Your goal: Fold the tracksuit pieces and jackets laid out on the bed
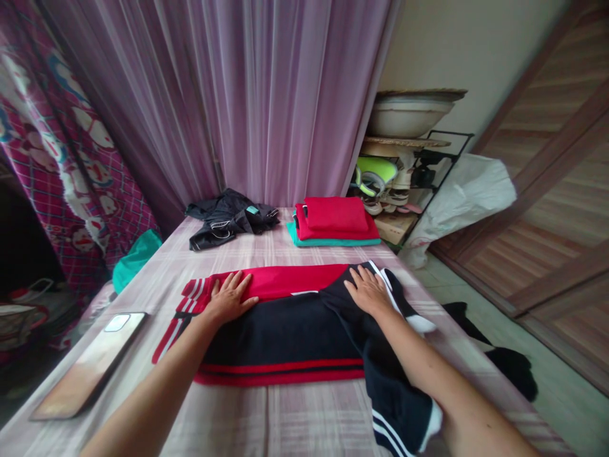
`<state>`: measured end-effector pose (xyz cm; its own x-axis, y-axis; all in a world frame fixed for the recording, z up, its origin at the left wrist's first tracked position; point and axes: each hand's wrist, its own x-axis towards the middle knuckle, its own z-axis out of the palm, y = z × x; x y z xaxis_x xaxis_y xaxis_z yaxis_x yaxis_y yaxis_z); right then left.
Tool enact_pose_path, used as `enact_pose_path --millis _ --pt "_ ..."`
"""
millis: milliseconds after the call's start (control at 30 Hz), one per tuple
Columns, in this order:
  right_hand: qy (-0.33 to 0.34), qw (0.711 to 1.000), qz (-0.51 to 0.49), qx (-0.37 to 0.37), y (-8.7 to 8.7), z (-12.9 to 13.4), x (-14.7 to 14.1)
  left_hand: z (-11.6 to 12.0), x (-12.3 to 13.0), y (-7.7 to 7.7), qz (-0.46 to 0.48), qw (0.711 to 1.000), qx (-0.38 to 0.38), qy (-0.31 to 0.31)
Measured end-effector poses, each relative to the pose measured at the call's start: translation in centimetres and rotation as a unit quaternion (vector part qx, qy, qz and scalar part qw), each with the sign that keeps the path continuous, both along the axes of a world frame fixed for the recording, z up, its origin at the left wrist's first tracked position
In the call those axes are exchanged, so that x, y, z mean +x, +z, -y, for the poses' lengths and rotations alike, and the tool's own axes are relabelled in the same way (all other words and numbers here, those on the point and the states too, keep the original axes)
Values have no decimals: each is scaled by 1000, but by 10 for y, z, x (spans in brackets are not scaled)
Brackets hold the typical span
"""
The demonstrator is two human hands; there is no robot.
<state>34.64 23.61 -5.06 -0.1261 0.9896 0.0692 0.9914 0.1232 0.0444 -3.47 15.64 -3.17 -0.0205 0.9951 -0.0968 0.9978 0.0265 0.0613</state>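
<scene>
A navy and red jacket [285,333] with white stripes lies partly folded on the cloth-covered table [238,416]. My left hand [231,298] rests flat on its red band near the left side, fingers spread. On the dark part at the upper right, my right hand [368,291] lies palm down with its fingers apart. One navy sleeve with white stripes hangs toward me beneath my right forearm. Neither hand grips the fabric.
A folded stack of red clothes [337,216] on a teal piece sits at the back right. Crumpled dark clothing [231,216] lies at the back left. A phone [92,365] rests on the left side. Beyond the right edge stands a shoe rack [431,184].
</scene>
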Motion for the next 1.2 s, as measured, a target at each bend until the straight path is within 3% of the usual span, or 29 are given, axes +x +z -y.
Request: enact_pose_path --millis 100,200,300,400,567,700,833,967,1200 --pt "3 1000 1 4 0 0 1 4 6 10 -9 1000 -1 -8" --pt "8 1000 -6 -9 1 0 5 11 5 25 -22 998 36 -55" --pt "42 998 -43 -6 4 3 9 19 -11 42 -32 994 56 -83" --pt "103 991 -88 14 17 10 4 23 -34 58 -45 996 42 -66" --pt "217 969 -116 -14 58 29 -52 9 -50 82 -74 997 31 11" --pt "250 967 -47 -31 80 32 -106 -10 -47 96 -80 994 64 39" --pt "206 978 0 -15 85 6 -125 -28 -56 98 -68 994 78 35" --pt "119 990 -72 3 90 -35 -126 -45 -69 92 -53 994 86 41" --pt "92 991 -97 23 88 -74 -142 -68 -80 76 -56 994 71 54"
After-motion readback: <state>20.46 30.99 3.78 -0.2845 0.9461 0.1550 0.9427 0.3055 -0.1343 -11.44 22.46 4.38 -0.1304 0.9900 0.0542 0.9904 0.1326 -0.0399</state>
